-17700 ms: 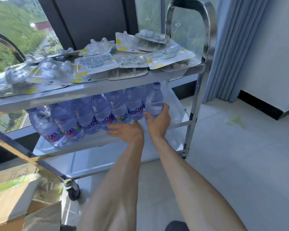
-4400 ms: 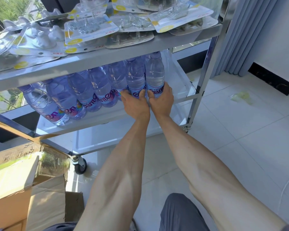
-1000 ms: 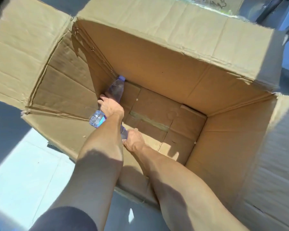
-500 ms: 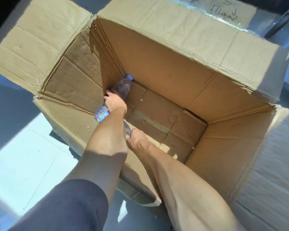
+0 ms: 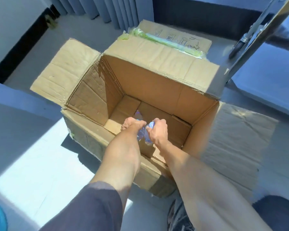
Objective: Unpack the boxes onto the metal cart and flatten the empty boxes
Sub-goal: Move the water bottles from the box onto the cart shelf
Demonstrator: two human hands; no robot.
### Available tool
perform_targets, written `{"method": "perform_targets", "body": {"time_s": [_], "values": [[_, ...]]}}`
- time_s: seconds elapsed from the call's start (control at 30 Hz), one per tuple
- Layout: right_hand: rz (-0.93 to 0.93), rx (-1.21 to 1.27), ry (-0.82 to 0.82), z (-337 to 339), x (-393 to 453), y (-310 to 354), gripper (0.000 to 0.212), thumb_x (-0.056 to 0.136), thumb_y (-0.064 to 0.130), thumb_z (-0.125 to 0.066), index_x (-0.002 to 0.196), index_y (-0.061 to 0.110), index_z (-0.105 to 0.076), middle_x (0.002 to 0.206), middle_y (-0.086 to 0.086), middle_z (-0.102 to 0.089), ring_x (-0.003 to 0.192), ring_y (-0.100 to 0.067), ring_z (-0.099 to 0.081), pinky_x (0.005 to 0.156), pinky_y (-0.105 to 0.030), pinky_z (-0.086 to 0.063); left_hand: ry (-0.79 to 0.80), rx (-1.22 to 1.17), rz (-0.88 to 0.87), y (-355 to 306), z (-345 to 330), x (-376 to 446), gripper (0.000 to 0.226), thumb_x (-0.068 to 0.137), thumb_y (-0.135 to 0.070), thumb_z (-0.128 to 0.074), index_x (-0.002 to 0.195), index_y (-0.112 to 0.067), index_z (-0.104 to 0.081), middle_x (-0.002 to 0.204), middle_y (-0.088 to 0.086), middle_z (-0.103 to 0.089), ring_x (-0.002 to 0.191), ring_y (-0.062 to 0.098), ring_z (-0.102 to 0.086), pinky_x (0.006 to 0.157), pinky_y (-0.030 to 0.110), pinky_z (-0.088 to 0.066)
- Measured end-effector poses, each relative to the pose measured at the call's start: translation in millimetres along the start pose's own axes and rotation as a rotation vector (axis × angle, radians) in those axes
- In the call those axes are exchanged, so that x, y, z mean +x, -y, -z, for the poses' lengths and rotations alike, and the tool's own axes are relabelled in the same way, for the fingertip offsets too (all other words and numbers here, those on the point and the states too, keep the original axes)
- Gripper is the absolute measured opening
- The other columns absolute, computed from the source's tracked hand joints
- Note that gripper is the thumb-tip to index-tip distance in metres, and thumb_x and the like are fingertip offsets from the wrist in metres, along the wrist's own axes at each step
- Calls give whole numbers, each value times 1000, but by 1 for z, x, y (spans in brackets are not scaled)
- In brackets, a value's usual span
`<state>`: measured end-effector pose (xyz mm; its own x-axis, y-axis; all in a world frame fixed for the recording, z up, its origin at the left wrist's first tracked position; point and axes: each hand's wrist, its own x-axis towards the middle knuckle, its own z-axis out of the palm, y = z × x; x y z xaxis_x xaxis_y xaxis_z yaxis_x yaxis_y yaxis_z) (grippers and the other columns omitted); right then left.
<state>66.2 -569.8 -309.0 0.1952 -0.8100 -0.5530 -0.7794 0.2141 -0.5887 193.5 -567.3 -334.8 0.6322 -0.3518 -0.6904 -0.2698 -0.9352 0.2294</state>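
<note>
A large open cardboard box (image 5: 157, 90) stands on the floor below me, its flaps folded outward. Both my hands are inside it near the front wall. My left hand (image 5: 132, 125) grips a clear water bottle (image 5: 138, 116) whose top pokes out beyond the fingers. My right hand (image 5: 157, 130) grips a second water bottle (image 5: 148, 132), mostly hidden by the fingers. The two bottles are side by side and lifted off the box bottom. The rest of the box bottom that I can see holds nothing. A leg and edge of the metal cart (image 5: 257, 29) cross the upper right.
A second cardboard box (image 5: 173, 40) with green tape lies behind the open one. Grey curtains (image 5: 107, 9) hang at the back. Sunlit floor tiles (image 5: 32, 164) spread to the left. My knees and a shoe (image 5: 178, 215) are at the bottom edge.
My hands have come up and toward the middle of the box, each holding a bottle. My head has pulled back, so the whole box and the cart leg show.
</note>
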Motion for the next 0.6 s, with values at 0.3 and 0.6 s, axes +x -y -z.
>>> {"method": "perform_targets", "body": {"time_s": [0.3, 0.6], "values": [[106, 184, -309, 83, -40, 11, 32, 93, 35, -56, 111, 8, -56, 104, -18, -67, 101, -40, -59, 83, -42, -43, 170, -435, -148, -24, 18, -75, 69, 42, -47, -76, 99, -9, -70, 99, 7, -66, 82, 23, -62, 79, 36, -54], [264, 611, -565, 162, -64, 46, 25, 86, 47, -59, 87, 23, -62, 87, -1, -64, 90, -26, -57, 82, -39, -44, 47, -1094, -153, -50, 16, -157, 23, 71, -27, -67, 85, -9, -63, 79, 3, -57, 66, 24, -52, 60, 30, -43]]}}
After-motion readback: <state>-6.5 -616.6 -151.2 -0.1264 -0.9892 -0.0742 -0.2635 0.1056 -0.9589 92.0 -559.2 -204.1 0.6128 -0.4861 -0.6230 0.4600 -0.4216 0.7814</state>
